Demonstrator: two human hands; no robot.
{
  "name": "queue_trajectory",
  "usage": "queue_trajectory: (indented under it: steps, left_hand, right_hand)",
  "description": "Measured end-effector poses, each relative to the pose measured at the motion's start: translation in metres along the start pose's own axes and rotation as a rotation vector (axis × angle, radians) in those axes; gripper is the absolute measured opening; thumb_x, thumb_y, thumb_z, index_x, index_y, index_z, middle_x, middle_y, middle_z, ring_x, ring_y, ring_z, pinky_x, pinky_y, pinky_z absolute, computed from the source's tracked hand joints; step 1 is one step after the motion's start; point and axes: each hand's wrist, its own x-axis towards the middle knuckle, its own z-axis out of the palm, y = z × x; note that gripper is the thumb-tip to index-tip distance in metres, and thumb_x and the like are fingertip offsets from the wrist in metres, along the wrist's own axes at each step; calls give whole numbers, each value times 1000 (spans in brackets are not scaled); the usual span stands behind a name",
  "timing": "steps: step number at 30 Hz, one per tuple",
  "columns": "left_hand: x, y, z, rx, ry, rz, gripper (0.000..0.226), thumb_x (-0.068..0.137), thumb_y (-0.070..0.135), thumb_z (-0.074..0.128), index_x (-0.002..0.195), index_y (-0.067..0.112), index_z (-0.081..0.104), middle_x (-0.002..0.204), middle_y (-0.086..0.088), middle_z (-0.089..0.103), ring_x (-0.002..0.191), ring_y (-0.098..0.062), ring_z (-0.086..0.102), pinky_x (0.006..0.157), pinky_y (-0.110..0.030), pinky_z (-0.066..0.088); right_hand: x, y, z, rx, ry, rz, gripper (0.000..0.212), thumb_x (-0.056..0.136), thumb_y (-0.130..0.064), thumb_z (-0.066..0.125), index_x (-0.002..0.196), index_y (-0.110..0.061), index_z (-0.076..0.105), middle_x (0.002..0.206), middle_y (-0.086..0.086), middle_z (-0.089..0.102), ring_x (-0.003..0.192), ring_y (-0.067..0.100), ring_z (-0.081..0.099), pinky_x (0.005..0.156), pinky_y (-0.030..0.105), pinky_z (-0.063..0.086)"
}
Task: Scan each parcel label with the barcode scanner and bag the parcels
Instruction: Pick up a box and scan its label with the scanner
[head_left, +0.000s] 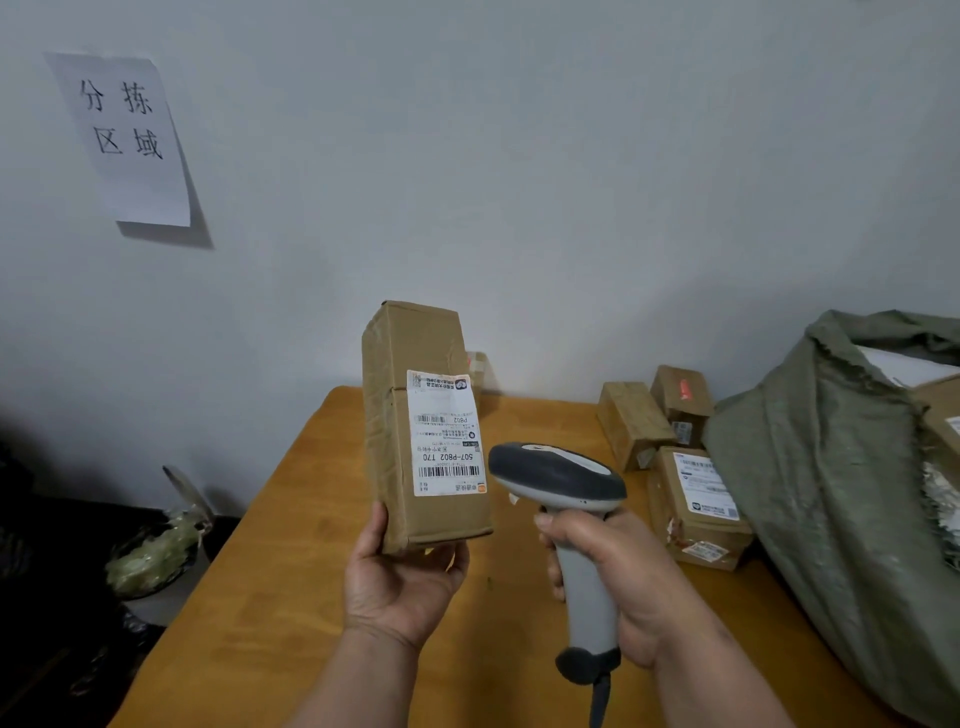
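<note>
1. Pale wall (519, 156) fills the background, with a paper sign (130, 140) taped up well to the left of both hands; below it runs an orange-brown wooden tabletop (291, 519).
2. The left hand (400, 571) grips the bottom end of a tall cardboard parcel (410, 415), thumb up the left edge and the base seated in the palm. The box is lifted clear of the tabletop and stands upright, tipped a little left.
3. Its long axis runs bottom to top, away from the palm. The white shipping label (447, 434) faces the person and sits turned end over end, so the main barcode lies low on the label, just above the left hand.
4. The right hand (618, 566) wraps closed around the handle of the barcode scanner (558, 475). The scanner's dark head sits just right of the label's lower edge, and its cable drops from the handle base.
5. Holding the box by its foot probably keeps the label uncovered; the scanner head seems to aim forward and left toward the barcode, though its window is hidden.
6. Beyond the right hand, three small parcels (696, 499) rest on the tabletop, waiting.
7. Further right, a green woven sack (831, 467) slumps open with boxes already inside, likely the parcel's next stop.
</note>
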Motion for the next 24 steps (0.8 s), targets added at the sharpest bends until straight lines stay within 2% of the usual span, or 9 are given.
queue_trajectory:
  steps: [4,8,12,15,20,24]
  left_hand:
    - [-10,9,0,7,-9,-3,58,67,42,73,118,13,70,127,-18,65,121,-37,54,82,-47,47]
    - [-22,17,-4,5,-23,-14,57,67,42,74,117,13,71,127,-17,66,113,-37,57,82,-47,48]
    - [-33,24,-6,11,-32,-21,55,68,42,74,115,13,72,130,-16,64,111,-36,57,82,-46,48]
    - [-42,27,-8,12,-35,-28,53,68,42,73,113,13,72,133,-15,62,114,-35,56,86,-46,46]
    - [-53,27,-9,22,-24,-36,55,69,41,72,115,13,70,137,-15,59,131,-34,48,93,-45,42]
    - [-57,19,-12,26,-41,-50,51,68,41,73,109,12,73,134,-16,61,125,-35,51,90,-46,44]
  right_hand:
    - [-12,0,15,-23,-22,14,37,65,-21,78,96,-4,67,71,10,61,60,20,59,54,33,47]
    - [-24,3,28,-6,-27,14,18,82,-7,74,98,-3,67,72,10,60,59,19,58,52,31,47]
    - [-34,6,39,5,-18,20,16,82,-5,72,97,-2,66,71,10,59,57,19,57,51,31,46]
    - [-41,8,46,18,-25,23,16,82,-4,72,97,-2,66,71,10,58,56,19,56,50,31,46]
    - [-52,12,50,37,-20,27,18,83,-3,71,99,2,64,71,11,58,56,19,56,49,30,46]
    - [-62,14,45,45,-8,33,15,82,-4,71,94,2,64,71,12,57,55,19,56,50,31,45]
